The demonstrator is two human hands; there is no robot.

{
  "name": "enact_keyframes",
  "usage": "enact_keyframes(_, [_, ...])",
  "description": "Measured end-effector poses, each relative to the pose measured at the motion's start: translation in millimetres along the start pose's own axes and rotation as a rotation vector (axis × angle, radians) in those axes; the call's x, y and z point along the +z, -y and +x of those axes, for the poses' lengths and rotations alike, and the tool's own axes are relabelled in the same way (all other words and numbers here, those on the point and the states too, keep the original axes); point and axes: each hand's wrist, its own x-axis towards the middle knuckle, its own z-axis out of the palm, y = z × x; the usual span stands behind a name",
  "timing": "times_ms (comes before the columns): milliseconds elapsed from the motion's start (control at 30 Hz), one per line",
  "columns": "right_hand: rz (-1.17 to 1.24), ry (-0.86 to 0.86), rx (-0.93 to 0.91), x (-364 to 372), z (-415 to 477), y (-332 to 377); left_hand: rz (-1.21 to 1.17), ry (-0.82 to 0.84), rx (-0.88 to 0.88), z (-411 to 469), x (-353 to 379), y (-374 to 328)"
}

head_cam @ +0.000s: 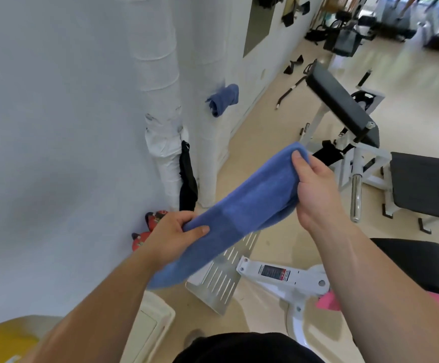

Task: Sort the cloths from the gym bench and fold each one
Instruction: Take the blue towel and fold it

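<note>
A blue cloth [242, 208] is stretched in the air between both hands, folded along its length and slanting up to the right. My left hand [172, 233] grips its lower end, thumb on top. My right hand [315, 188] grips the upper end, thumb pressed on the cloth's edge. A second blue cloth [223, 99] hangs bunched on the white wall. A pink cloth [329, 301] lies at the lower right, partly hidden by my right forearm, next to a black bench pad [417, 260].
A white-framed bench with black pads [344, 106] stands at the right. A slotted metal foot plate [226, 273] and a white machine frame [281, 276] sit below the cloth. Wrapped white pipes [163, 142], a black hanging item [188, 179] and red objects [141, 239] line the wall.
</note>
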Motion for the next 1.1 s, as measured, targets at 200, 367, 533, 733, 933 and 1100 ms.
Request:
enact_keyframes(200, [0.028, -0.042, -0.001, 13.4, 2.2, -10.2, 0.164, -0.002, -0.141, -2.6, -33.0, 58.8])
enact_keyframes(367, [-0.083, -0.130, -0.043, 22.2, 0.0, -26.5, -0.016, -0.134, -0.222, -23.3, -32.7, 71.4])
enact_keyframes(533, [-0.493, 0.312, -0.250, 47.6, -38.2, -35.5, -0.297, -0.336, -0.065, -29.2, -25.8, 9.8])
enact_keyframes(733, [-0.517, 0.801, -0.239, 85.6, -70.0, -50.7, -0.208, -0.169, 0.106, -29.5, -30.8, -30.8])
enact_keyframes(933, [-0.625, 0.540, -0.273, 88.7, -55.8, -55.9, 0.015, -0.174, -0.009, -29.3, -44.1, 6.2])
enact_keyframes(1100, [-0.549, 0.396, -0.222, 81.4, -43.4, -44.1, 0.051, -0.238, -0.216, -33.4, -50.8, 45.1])
